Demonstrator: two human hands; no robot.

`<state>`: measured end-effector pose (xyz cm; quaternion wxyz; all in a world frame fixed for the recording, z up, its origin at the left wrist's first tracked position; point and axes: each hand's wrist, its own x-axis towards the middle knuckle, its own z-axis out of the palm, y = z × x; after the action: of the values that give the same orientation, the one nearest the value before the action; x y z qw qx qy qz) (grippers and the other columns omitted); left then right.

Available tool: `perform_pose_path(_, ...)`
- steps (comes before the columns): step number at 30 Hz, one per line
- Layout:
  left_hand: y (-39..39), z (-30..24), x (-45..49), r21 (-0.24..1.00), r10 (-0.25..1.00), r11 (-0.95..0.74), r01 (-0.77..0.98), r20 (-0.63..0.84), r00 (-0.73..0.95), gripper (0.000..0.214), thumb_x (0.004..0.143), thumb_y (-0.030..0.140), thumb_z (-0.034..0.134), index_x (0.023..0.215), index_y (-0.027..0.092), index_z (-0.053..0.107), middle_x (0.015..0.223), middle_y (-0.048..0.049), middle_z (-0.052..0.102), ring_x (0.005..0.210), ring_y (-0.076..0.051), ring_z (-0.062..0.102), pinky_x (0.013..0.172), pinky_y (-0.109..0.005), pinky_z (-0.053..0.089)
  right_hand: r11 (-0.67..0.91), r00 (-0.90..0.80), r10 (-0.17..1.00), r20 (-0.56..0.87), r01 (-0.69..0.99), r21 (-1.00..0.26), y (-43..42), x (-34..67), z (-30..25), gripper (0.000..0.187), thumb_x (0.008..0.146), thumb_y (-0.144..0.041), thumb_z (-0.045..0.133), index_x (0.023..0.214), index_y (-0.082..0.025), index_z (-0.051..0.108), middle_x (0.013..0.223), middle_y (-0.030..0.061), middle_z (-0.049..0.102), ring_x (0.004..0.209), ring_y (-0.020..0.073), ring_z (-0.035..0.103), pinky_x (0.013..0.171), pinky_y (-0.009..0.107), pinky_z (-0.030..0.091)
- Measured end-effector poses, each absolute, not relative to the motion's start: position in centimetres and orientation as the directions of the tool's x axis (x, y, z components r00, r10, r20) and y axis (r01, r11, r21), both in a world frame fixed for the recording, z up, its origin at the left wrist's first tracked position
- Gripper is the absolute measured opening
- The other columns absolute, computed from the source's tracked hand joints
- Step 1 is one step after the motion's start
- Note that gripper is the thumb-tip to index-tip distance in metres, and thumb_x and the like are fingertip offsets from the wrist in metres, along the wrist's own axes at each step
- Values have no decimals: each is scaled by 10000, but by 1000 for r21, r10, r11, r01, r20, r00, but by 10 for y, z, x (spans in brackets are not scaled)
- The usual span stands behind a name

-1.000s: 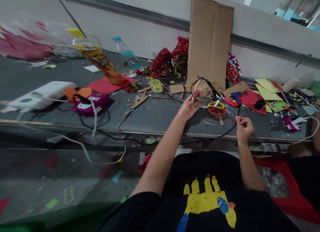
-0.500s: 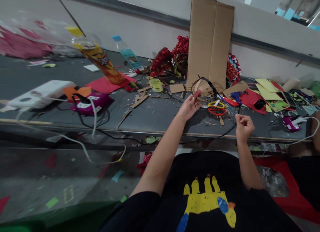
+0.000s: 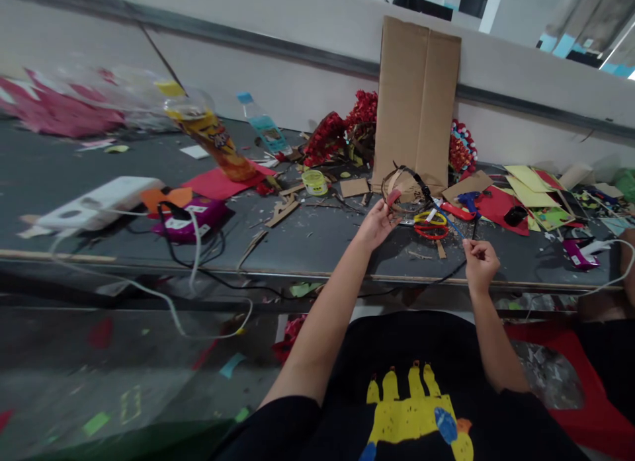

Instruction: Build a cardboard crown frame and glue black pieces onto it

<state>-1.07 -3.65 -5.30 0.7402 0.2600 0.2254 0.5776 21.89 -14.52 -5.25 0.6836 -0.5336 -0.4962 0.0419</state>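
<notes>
My left hand [image 3: 378,224] is closed on the near left side of a thin brown twig ring [image 3: 384,183], held up over the bench. Dark wrapping covers the ring's upper right side. From there a thin blue strip [image 3: 450,221] stretches down to my right hand [image 3: 479,262], whose fingers pinch its end. Below the ring, scissors with yellow and red handles [image 3: 430,224] lie on the bench top [image 3: 317,249]. A blue glue gun [image 3: 469,202] rests just beyond my right hand, beside a red-handled tool [image 3: 455,210].
A cardboard sheet [image 3: 417,104] leans on the wall behind the ring. Red decorated pieces [image 3: 325,140], a juice bottle [image 3: 213,140] and a blue-capped bottle [image 3: 265,127] stand left. A white power strip [image 3: 99,203] trails cables along the bench edge. Another person's arm [image 3: 628,262] shows far right.
The view has shifted, so the bench sits slightly lower. My right hand has moved slightly left relative to the bench, with the blue strip still stretched from the ring. My left hand keeps its hold.
</notes>
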Motion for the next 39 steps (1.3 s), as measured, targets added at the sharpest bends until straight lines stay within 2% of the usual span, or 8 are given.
perform_pose_path(10, -37, -52, -9, 649, 974, 193, -736, -35, 224, 156, 830, 165, 578, 973, 226, 559, 770, 28, 644, 692, -80, 607, 711, -217, 504, 428, 501, 600, 624, 459, -779, -148, 223, -62, 327, 733, -339, 684, 559, -195, 447, 652, -6, 608, 649, 135, 630, 617, 249, 472)
perform_pose_path(15, -35, -54, -10, 651, 975, 186, -736, -28, 222, 132, 815, 178, 603, 931, 226, 564, 819, 27, 657, 720, -85, 615, 724, -225, 510, 448, 499, 578, 646, 467, -762, -150, 225, -66, 318, 734, -308, 690, 559, -188, 452, 653, -12, 594, 659, 129, 621, 625, 246, 463)
perform_pose_path(21, -34, -53, -10, 657, 972, 197, -728, -35, 231, 214, 792, 166, 629, 991, 228, 580, 830, 21, 666, 728, -80, 621, 714, -208, 509, 462, 517, 544, 661, 474, -750, -155, 228, -63, 331, 741, -312, 687, 561, -189, 438, 665, -12, 592, 643, 116, 599, 641, 255, 474)
perform_pose_path(30, -39, -50, -9, 670, 975, 186, -718, -36, 219, 100, 795, 162, 618, 862, 209, 560, 774, 31, 655, 685, -76, 606, 714, -210, 514, 456, 504, 537, 676, 501, -736, -150, 217, -49, 345, 759, -346, 664, 558, -198, 426, 672, -3, 606, 648, 120, 616, 607, 246, 473)
perform_pose_path(39, -39, -50, -9, 672, 983, 157, -724, -37, 179, 96, 808, 174, 619, 864, 219, 555, 734, 48, 633, 651, -69, 592, 724, -225, 508, 430, 484, 565, 668, 518, -739, -149, 218, -50, 325, 752, -325, 669, 554, -198, 445, 668, -5, 607, 639, 119, 614, 605, 241, 465)
